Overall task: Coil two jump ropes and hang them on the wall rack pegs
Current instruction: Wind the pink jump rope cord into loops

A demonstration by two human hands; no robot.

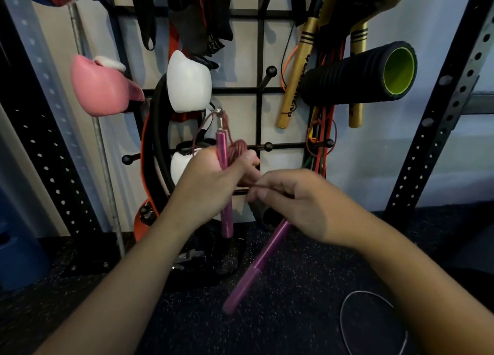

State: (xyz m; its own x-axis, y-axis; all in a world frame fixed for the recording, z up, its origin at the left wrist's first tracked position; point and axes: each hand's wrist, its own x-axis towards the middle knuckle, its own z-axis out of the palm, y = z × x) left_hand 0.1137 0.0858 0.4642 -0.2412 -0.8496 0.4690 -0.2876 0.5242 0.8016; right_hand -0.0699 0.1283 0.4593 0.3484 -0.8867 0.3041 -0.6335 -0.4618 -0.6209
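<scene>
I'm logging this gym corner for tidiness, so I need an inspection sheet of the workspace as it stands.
Surface: dark speckled floor.
Job's things: pink rope partly coiled; one handle upright, other handle dangling; free peg.
Clutter: pink glove, white glove, foam roller, gold sticks, bands.
Hands: left hand grips coil and handle; right hand pinches cord.
Cables: grey rope on floor.
Surroundings: wall grid, perforated uprights.

The black wire wall rack [258, 92] stands behind both hands, with the thin grey cable loop [347, 325] on the speckled dark floor [294, 288] at right.
</scene>
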